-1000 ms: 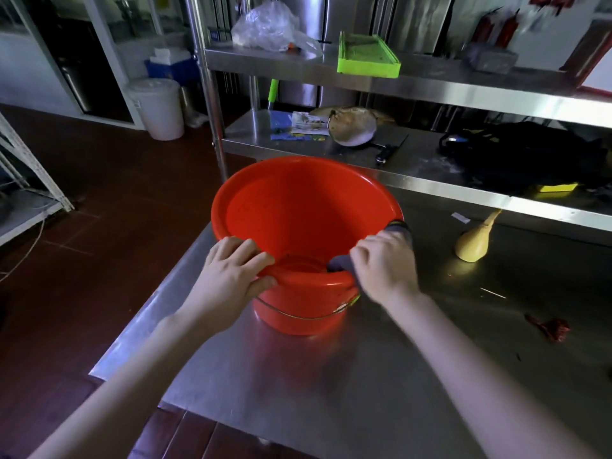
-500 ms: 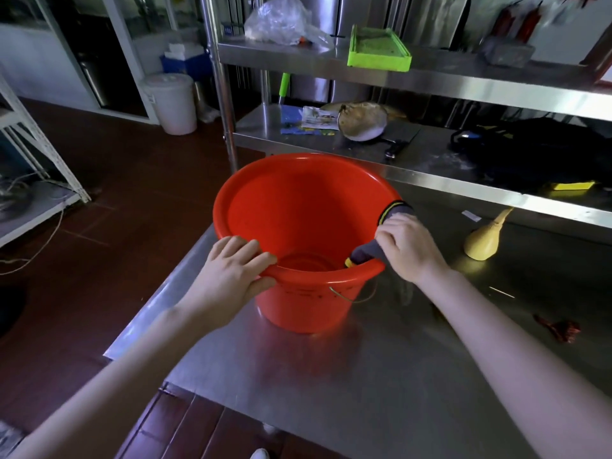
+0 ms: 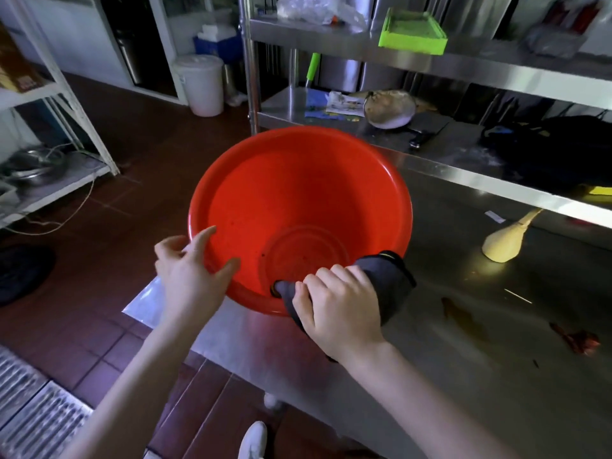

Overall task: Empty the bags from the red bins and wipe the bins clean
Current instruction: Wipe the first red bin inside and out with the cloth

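Where the two forearms reach in from the near edge, the right hand (image 3: 337, 306) is the one engaged. Its fingers are curled round a dark cloth (image 3: 387, 276), which is folded over the near-right rim of the red bin (image 3: 298, 193). The left hand (image 3: 188, 270) is at the near-left rim, fingers spread and holding nothing; contact with the rim cannot be confirmed.

The bin lies directly ahead of both hands, at the near-left corner of the steel table (image 3: 463, 376). Its mouth opens upward toward the person and its base-to-mouth axis is roughly upright; whether it is tipped cannot be told. No bag shows inside.

Judgement: wiping is in hand, with the unwiped wall lying forward of the cloth. Beyond stands a steel shelf rack (image 3: 430, 150).
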Available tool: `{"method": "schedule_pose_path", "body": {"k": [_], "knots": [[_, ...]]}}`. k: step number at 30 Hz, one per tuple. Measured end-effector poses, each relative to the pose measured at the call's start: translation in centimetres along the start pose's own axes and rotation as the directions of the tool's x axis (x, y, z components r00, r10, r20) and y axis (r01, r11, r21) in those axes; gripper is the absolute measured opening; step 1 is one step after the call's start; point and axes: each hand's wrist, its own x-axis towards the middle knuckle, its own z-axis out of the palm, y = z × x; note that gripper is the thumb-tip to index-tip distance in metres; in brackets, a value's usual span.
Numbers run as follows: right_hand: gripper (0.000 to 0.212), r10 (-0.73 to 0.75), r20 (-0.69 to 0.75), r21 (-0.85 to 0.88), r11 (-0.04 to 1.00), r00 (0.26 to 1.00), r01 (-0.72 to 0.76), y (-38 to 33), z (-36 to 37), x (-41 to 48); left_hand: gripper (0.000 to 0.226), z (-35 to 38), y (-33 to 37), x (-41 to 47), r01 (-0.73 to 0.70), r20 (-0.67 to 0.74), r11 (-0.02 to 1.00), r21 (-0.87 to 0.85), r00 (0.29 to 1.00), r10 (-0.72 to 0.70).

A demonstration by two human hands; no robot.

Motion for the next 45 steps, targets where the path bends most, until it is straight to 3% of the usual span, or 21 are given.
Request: {"method": "schedule_pose_path", "body": {"k": [2,5,8,10,13,19,25,29,32,34,39,42,45], "knots": [[0.042,-0.032,-0.006,0.003,0.999,0.999,0.032,-0.4,0.1,-0.2,0.071,1.3,-0.5,-1.1,0.13,0.023,0.991,0.001,0.991,-0.13],[0.044,-0.048,0.041,0.006,0.999,0.998,0.048,-0.3,0.6,-0.3,0.08,3.0,-1.7,-1.7,0.155,-0.06,0.985,-0.075,0.985,-0.16],[0.044,-0.062,0.273,-0.004,0.998,0.96,0.065,0.2,2.3,-2.0,0.084,5.1,-3.8,-2.4,0.147,-0.068,0.979,-0.142,0.985,-0.158],[0.047,-0.078,0.489,-0.02,0.995,0.869,0.101,0.6,4.1,-3.6,0.083,6.7,-5.4,-2.9,0.175,-0.007,0.967,-0.185,0.984,-0.179],[0.046,-0.094,0.599,-0.074,0.982,0.795,0.171,1.4,7.4,-5.0,0.086,8.5,-7.6,-1.5,0.164,0.018,0.961,-0.224,0.986,-0.164],[0.043,0.034,0.565,-0.173,0.982,0.824,0.078,-0.7,13.3,-4.8,0.096,11.7,-12.5,3.9,0.081,0.078,0.956,-0.282,0.995,-0.061],[0.042,0.185,0.564,-0.26,0.965,0.805,-0.039,-3.6,18.5,-3.8,0.093,16.2,-18.4,6.7,0.185,0.159,0.91,-0.371,0.978,-0.134],[0.041,0.268,0.515,-0.258,0.954,0.814,-0.151,-4.9,22.7,-3.1,0.088,17.4,-20.5,7.4,0.096,0.14,0.904,-0.417,0.989,-0.04],[0.048,0.335,0.582,-0.247,0.941,0.741,-0.231,-5.4,24.2,-2.7,0.084,17.2,-20.8,8.0,-0.007,0.173,0.912,-0.41,0.981,0.085],[0.053,0.333,0.642,-0.266,0.941,0.69,-0.207,-5.0,24.9,-2.5,0.08,16.4,-21.2,9.2,-0.103,0.19,0.908,-0.406,0.962,0.194],[0.054,0.329,0.664,-0.292,0.941,0.671,-0.171,-4.1,26.2,-0.7,0.054,14.9,-22.8,11.9,-0.359,0.127,0.924,-0.127,0.919,0.375],[0.054,0.365,0.63,-0.383,0.914,0.685,-0.135,-3.0,27.3,0.4,0.038,15.8,-23.2,12.2,-0.316,0.066,0.949,0.003,0.947,0.315],[0.054,0.431,0.613,-0.47,0.873,0.662,-0.134,-0.6,29.0,2.7,0.039,17.5,-22.9,12.1,-0.258,0.09,0.966,0.017,0.963,0.255]]}}
